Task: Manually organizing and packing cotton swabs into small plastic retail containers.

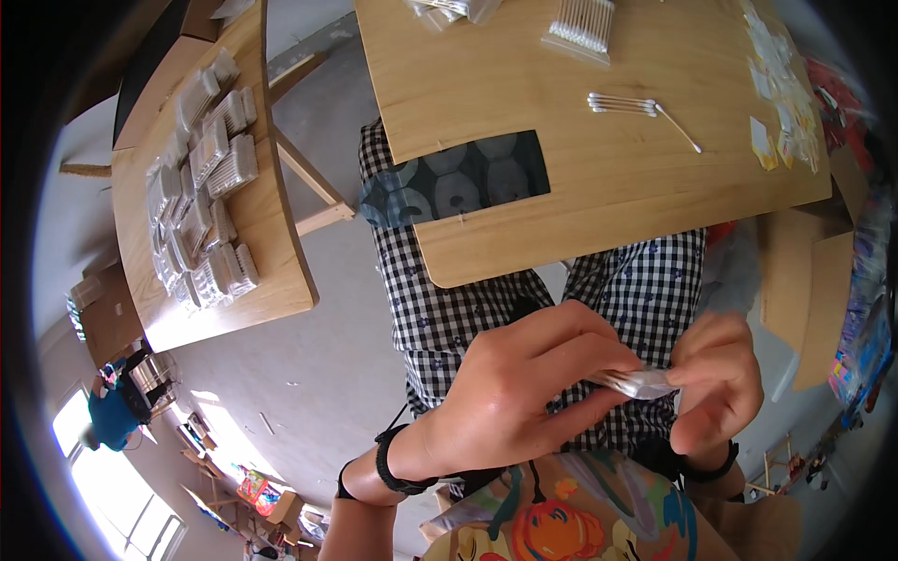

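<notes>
Over my lap, my left hand is closed on a small clear bag of cotton swabs, gripping it between thumb and fingers. The wooden stick ends show beside my left fingertips. My right hand pinches the other end of the bag, slightly smeared by motion. On the wooden table in front of me lie several loose cotton swabs, one of them set at an angle. A bagged row of cotton swabs rests farther back.
A dark patterned strip covers a notch in the table's left edge. Small clear and yellow bags line its right edge. On the left table sit many swab packs. Cardboard boxes stand right; another person is far left.
</notes>
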Motion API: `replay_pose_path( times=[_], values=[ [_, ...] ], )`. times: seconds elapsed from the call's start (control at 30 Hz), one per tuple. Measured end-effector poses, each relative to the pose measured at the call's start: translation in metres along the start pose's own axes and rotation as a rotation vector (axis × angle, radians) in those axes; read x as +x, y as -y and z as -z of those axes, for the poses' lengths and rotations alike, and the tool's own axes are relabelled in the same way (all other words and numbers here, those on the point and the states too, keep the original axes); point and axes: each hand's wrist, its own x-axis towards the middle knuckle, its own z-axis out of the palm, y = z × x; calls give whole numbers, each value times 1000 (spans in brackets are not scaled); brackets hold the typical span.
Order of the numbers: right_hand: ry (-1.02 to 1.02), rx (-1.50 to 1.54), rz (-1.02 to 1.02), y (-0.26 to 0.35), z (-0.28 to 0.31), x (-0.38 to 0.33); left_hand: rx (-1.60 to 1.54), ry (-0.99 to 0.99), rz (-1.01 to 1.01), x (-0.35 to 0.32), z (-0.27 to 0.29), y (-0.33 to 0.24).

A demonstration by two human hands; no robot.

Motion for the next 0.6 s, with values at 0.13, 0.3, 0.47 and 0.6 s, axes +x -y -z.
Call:
replay_pose_path(
  times=[0.13, 0.3, 0.47, 0.6],
  values=[
    [36, -148, -21, 1, -3, 18, -78, -153, 57, -1, 9, 4],
    [-42, -12, -223, -3, -23, 43, 123, -254, -30, 17, 21, 13],
    [-150, 47, -237, -26, -35, 67, 132, -416, 2, 36, 21, 26],
    [-94, 42, -260, -59, -39, 77, 196, -468, 35, 43, 23, 43]
  ],
)
